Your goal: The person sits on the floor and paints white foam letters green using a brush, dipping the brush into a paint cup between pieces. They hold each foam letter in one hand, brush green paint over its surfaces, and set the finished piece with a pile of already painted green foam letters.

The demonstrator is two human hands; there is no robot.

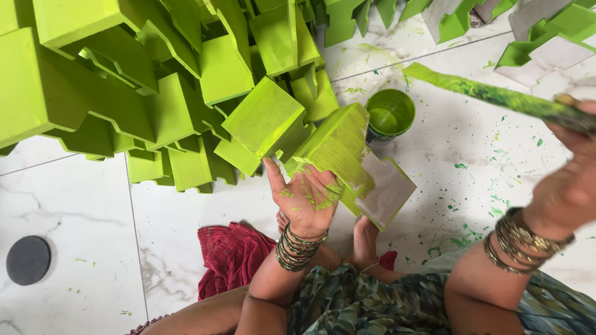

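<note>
While the left hand [305, 200] cups the underside of a half-painted block [357, 166], palm up and fingers spread rather than clamped, the block sits tilted so that its bare grey face turns toward the brush side, which seems a sensible way to keep wet green off the palm, though smears already mark the fingers. Right of the block, the right hand [574, 180] is closed around the handle of a paint-caked brush [496, 95], whose long green shaft slants up and left to end above and just right of the paint pot [390, 115]. That pot stands on the floor touching the block's far edge or just behind it; I cannot tell which. Stacked bangles circle both wrists.

Behind and left of the block, a heap of finished green blocks [161, 93] leans one on another, probably set aside to dry. Further pieces [540, 37], some with grey faces showing, lie well beyond the block at the upper right. Below the block, a foot and a fold of red cloth [231, 254] rest on the spattered white marble floor [81, 211]; far left of the block lies a dark round disc [28, 260].

The right hand is blurred and partly cut off by the frame edge, so its grip is read only roughly. The brush's bristle end cannot be made out, and the block's lower side is hidden by the palm.
</note>
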